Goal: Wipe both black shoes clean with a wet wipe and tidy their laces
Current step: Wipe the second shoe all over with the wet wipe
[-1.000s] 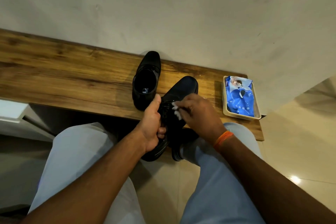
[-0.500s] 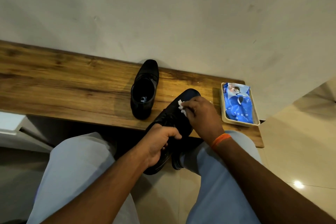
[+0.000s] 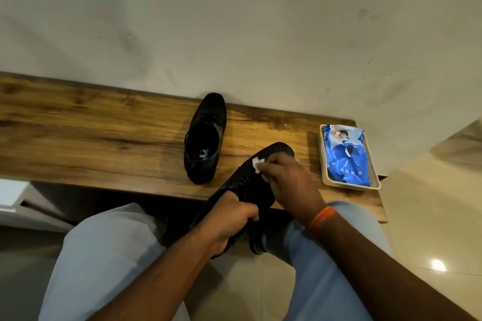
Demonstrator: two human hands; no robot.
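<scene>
One black shoe (image 3: 204, 138) stands on the wooden bench (image 3: 91, 143), toe toward the wall, opening up. The second black shoe (image 3: 250, 182) is held tilted over the bench's front edge, toe pointing up and right. My left hand (image 3: 229, 221) grips its heel end from the left. My right hand (image 3: 289, 182) holds a white wet wipe (image 3: 258, 165) and presses it on the shoe's upper near the toe. Most of the wipe is hidden under my fingers. The laces are not visible.
A beige tray (image 3: 375, 177) with a blue wet-wipe pack (image 3: 345, 161) sits at the bench's right end. A pale wall rises behind the bench. My knees in light trousers are below, over a tiled floor.
My right hand and the wipe slid from the lace area up toward the toe. My left hand shifted down toward the heel, and the shoe tilted further off the bench.
</scene>
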